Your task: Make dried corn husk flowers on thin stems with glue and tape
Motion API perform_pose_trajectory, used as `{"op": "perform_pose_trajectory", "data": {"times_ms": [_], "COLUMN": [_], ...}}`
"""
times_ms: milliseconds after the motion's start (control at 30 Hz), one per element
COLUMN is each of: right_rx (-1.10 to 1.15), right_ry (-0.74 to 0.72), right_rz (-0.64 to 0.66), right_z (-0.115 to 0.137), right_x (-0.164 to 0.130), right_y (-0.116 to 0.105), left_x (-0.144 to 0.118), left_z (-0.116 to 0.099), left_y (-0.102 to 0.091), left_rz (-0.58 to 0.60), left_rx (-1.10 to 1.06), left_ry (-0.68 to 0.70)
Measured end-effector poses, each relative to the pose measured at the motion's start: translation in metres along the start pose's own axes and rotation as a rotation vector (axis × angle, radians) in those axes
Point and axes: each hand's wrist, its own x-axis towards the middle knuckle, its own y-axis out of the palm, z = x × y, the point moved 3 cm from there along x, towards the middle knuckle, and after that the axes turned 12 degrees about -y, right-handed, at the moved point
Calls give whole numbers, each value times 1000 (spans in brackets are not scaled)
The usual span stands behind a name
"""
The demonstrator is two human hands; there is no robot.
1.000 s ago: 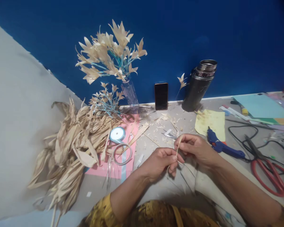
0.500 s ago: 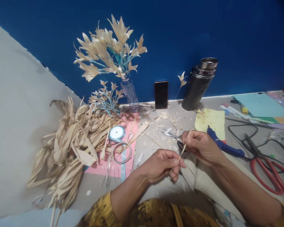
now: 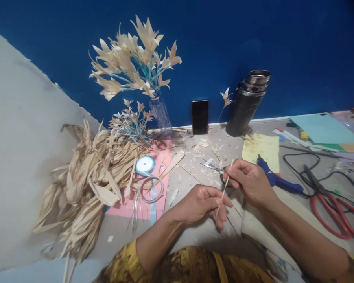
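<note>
A thin strip of dried husk [image 3: 225,189] runs between both my hands above the table. My left hand [image 3: 201,203] pinches its lower end between thumb and fingers. My right hand [image 3: 249,179] pinches the upper end, a little higher and to the right. Just behind my right hand lie small scissors [image 3: 216,169] among husk scraps. A blue glue gun [image 3: 279,182] lies right of my right hand.
A heap of dried husks [image 3: 88,184] fills the left side. Blue ribbon spool [image 3: 145,165] and tape ring [image 3: 152,190] sit on pink paper. Husk flowers in a vase [image 3: 135,67], a phone [image 3: 200,116], a steel flask [image 3: 247,102], red scissors [image 3: 336,214] and cables stand around.
My right hand has moved up and to the right, away from the left hand, drawing the husk strip out straight between them. The left hand stays almost in place.
</note>
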Motion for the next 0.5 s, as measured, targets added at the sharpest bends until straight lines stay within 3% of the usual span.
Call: {"op": "perform_pose_trajectory", "data": {"times_ms": [300,433,500], "right_rx": [162,105,19], "right_ry": [39,17,-60], "right_rz": [52,114,90], "right_z": [8,15,19], "right_x": [4,-3,-10], "right_y": [5,10,12], "left_x": [5,8,10], "left_z": [4,8,7], "left_y": [-4,-7,-10], "left_rz": [-62,-64,-130], "left_rx": [-147,-125,-113], "left_ry": [-31,-119,-138]}}
